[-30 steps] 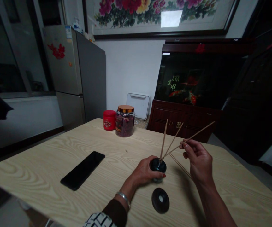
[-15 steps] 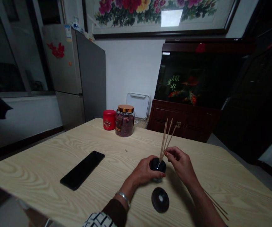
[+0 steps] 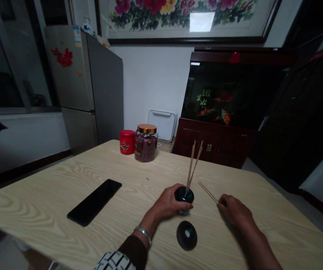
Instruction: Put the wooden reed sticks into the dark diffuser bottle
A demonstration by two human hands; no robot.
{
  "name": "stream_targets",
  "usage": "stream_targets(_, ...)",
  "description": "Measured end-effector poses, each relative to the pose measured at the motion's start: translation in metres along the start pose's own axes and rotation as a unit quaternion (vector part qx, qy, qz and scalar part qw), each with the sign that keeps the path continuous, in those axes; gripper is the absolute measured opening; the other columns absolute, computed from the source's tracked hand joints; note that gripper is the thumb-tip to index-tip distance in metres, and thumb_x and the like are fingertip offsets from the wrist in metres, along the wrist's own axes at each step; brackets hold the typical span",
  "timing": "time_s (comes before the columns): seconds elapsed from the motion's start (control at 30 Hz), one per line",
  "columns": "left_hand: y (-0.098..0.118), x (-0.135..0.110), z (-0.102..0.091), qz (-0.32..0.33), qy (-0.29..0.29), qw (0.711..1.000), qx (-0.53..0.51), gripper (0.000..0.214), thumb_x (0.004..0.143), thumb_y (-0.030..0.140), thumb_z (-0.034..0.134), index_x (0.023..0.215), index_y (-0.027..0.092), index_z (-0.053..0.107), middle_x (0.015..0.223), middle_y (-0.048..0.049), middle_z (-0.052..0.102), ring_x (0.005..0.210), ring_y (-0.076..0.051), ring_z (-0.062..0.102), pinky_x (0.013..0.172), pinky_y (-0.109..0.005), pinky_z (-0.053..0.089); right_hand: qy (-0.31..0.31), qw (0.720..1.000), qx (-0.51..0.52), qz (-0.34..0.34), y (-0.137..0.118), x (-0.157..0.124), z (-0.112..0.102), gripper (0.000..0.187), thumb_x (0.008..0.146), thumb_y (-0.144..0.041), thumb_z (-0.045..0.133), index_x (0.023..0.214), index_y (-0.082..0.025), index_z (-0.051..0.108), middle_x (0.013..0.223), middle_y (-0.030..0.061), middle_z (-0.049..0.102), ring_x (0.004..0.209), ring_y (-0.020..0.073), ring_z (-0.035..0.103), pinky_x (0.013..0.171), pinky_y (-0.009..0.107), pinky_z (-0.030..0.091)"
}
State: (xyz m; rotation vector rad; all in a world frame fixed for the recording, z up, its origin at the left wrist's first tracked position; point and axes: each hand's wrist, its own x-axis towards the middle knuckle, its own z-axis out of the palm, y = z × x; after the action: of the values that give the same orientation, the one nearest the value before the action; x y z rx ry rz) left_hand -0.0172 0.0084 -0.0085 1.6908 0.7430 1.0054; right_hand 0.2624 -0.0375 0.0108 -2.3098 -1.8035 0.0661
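Observation:
My left hand (image 3: pixel 168 201) is wrapped round a small dark glass bottle (image 3: pixel 184 195) standing on the table. Several thin reed sticks (image 3: pixel 193 167) rise from its neck, leaning a little right. To the right of the bottle, my right hand (image 3: pixel 236 210) pinches a pair of thin sticks (image 3: pixel 208 192) by their near ends; their far ends point up and left, toward the bottle. A round dark lid (image 3: pixel 186 235) with a pale centre lies on the table just in front of the bottle.
A black phone (image 3: pixel 94 202) lies left on the wood-grain table (image 3: pixel 116 240). At the far edge stand a red canister (image 3: pixel 127 142) and a glass jar (image 3: pixel 145 146) with a copper-coloured lid. Beyond are a fridge (image 3: pixel 108 86) and a fish tank (image 3: pixel 234 93).
My right hand has moved right and down from the bottle's sticks, with two sticks pinched in it. The rightmost stick no longer shows in the bottle, nor do the loose sticks at lower right.

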Motion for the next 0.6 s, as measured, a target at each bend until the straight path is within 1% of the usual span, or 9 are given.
stream_targets(0.1,-0.0004,0.0003,0.0008,0.001,-0.002,1.000,-0.013,0.056,0.059,0.030,0.086,0.109,0.014,0.067,0.095,-0.0067,0.069,0.089,-0.022,0.063,0.079,-0.031,0.049,-0.016,1.000,-0.017,0.000,-0.0010,0.0030,0.0068,0.013,0.084,-0.027,0.050,0.084,-0.023,0.063,0.094,0.0072,0.070,0.090,0.0229,0.065,0.067,0.030,0.036)
stream_targets(0.17,0.0000,0.0005,0.0012,-0.003,-0.002,1.000,-0.017,0.056,0.059,0.029,0.086,0.109,0.014,0.067,0.096,-0.0067,0.069,0.090,-0.022,0.063,0.078,-0.031,0.049,-0.019,1.000,-0.017,0.005,-0.0029,0.0056,0.0078,0.015,0.085,-0.025,0.047,0.082,-0.022,0.061,0.092,0.0070,0.070,0.088,0.0221,0.065,0.065,0.030,0.035)
stream_targets(0.27,0.0022,0.0004,0.0011,-0.005,-0.007,1.000,-0.015,0.055,0.059,0.029,0.086,0.108,0.014,0.067,0.096,-0.0069,0.069,0.089,-0.021,0.062,0.078,-0.030,0.049,-0.022,1.000,-0.019,0.008,-0.0041,0.0076,0.0081,0.017,0.087,-0.024,0.044,0.082,-0.022,0.060,0.094,0.0078,0.070,0.088,0.0216,0.064,0.065,0.030,0.035)
stream_targets(0.43,0.0053,-0.0004,0.0005,-0.008,-0.008,1.000,-0.009,0.053,0.059,0.029,0.085,0.107,0.014,0.068,0.093,-0.0054,0.069,0.086,-0.020,0.062,0.077,-0.029,0.049,-0.022,0.999,-0.024,0.010,-0.0052,0.0082,0.0093,0.014,0.087,-0.023,0.045,0.082,-0.022,0.058,0.091,0.0077,0.070,0.082,0.0204,0.064,0.062,0.029,0.033)
stream_targets(0.6,0.0041,-0.0003,0.0006,-0.001,-0.009,1.000,-0.010,0.053,0.060,0.030,0.086,0.107,0.015,0.068,0.094,-0.0055,0.069,0.088,-0.020,0.062,0.079,-0.029,0.049,-0.022,1.000,-0.014,0.000,-0.0047,0.0084,0.0100,0.009,0.085,-0.023,0.048,0.084,-0.024,0.057,0.087,0.0046,0.070,0.082,0.0199,0.064,0.061,0.028,0.033)
